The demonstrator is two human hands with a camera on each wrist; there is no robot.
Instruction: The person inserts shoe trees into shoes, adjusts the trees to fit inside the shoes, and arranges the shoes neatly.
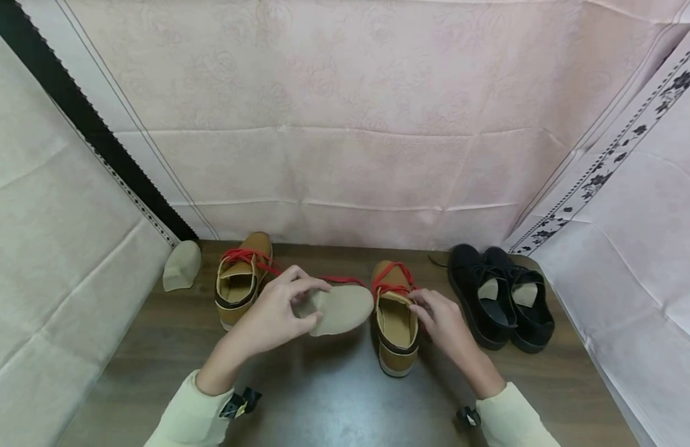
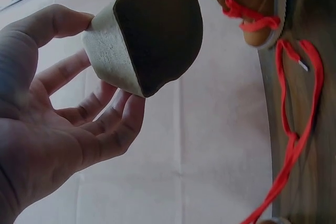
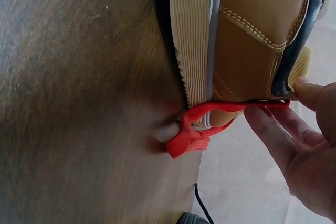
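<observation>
My left hand (image 1: 277, 310) holds a beige toe-shaped shoe insert (image 1: 345, 310) by its end, thumb on one side and fingers on the other. In the left wrist view the insert (image 2: 102, 51) shows a dark hollow side. Beside it stands a tan shoe (image 1: 397, 363) with red laces (image 1: 392, 285), its opening towards me. My right hand (image 1: 442, 320) pinches the right edge of this shoe's opening near the laces. The right wrist view shows the thumb and fingers at the dark collar of the shoe (image 3: 247, 51). The other tan shoe (image 1: 238, 288) stands to the left.
Another beige insert (image 1: 182, 266) stands at the far left by the cloth. A pair of black shoes (image 1: 479, 310) with pale pieces inside sits on the right. Patterned cloth (image 1: 333, 167) hangs behind the wooden surface (image 1: 154, 347) and along both sides.
</observation>
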